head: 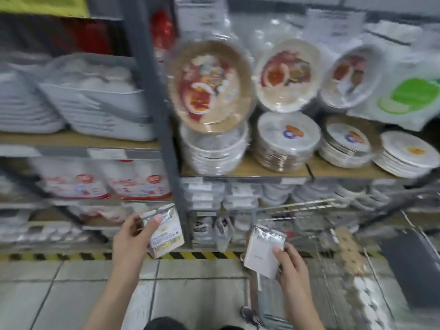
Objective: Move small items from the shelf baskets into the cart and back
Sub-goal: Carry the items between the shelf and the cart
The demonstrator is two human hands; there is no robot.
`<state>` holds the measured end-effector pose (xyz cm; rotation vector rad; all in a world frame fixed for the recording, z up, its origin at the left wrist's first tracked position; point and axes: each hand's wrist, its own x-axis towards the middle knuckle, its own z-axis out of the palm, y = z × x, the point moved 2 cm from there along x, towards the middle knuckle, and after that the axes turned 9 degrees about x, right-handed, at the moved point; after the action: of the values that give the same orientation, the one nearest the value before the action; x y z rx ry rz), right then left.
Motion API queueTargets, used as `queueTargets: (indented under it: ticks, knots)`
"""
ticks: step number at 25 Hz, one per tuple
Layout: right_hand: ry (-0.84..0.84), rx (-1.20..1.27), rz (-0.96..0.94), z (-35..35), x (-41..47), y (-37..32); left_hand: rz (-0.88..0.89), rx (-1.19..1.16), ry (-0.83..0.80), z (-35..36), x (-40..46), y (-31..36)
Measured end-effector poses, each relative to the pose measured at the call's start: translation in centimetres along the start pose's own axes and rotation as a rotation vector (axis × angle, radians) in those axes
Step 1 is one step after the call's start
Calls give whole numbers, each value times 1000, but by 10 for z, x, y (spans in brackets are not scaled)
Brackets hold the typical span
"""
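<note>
We see two packets, one per hand. Our left hand (133, 236) grips a packet (166, 231), thumb across its front, arm raised toward the shelf (78, 140). Our right hand (289, 265) pinches the second packet (263, 251) beside the cart (309, 206).

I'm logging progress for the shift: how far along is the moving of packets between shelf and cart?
Done: some goods already lie in the cart, though blur hides what they are. In hand: the left hand grips one flat packet and the right hand grips another packet, both held in front of the shelves. Left: neither packet is set down yet.
</note>
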<state>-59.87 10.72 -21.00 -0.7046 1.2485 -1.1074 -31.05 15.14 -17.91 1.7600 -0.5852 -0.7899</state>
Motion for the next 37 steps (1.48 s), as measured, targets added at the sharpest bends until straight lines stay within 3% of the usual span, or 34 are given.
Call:
queueTargets:
  ticks: [6,12,17,31,37]
  knots:
    - [-298,-104,86,165,-24,49,-2,-58,187,-172,-10,-15]
    - [-622,-185,182,366,-107,123,-36,-63,494,-383,-13,-49]
    - [-809,-239,198,475,-166,148,-91,-126,654,-482,-5,-72]
    - [-990,-213,210,760,-169,154,-47,-312,672,-644,190,-9]
    - [-894,-158,176,835,-154,144,-81,-381,642,-713,276,4]
